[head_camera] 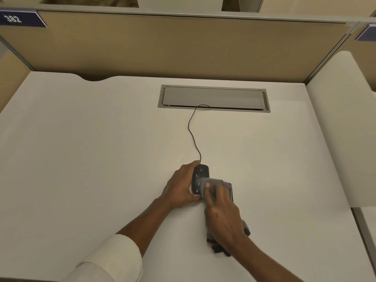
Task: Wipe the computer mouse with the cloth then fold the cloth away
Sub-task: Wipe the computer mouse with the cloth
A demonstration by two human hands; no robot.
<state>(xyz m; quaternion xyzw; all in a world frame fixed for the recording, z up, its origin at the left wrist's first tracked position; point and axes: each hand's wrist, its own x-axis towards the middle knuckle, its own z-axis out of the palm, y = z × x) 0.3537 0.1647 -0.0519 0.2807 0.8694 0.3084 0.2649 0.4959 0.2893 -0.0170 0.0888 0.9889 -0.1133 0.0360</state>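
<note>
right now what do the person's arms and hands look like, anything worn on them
Both hands are bare: no gloves, rings or watch that the head view shows. The left hand comes out of a white long sleeve pushed up the forearm. The right hand has a bare forearm as far as the frame shows.

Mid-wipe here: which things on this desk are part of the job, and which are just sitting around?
In the job:
computer mouse, tilted up off the desk, gripped by the left hand
grey cloth, pressed on the mouse by the right hand
mouse cable, running to the hatch

Just there:
cable hatch set in the desk
partition
number sign 382
</note>
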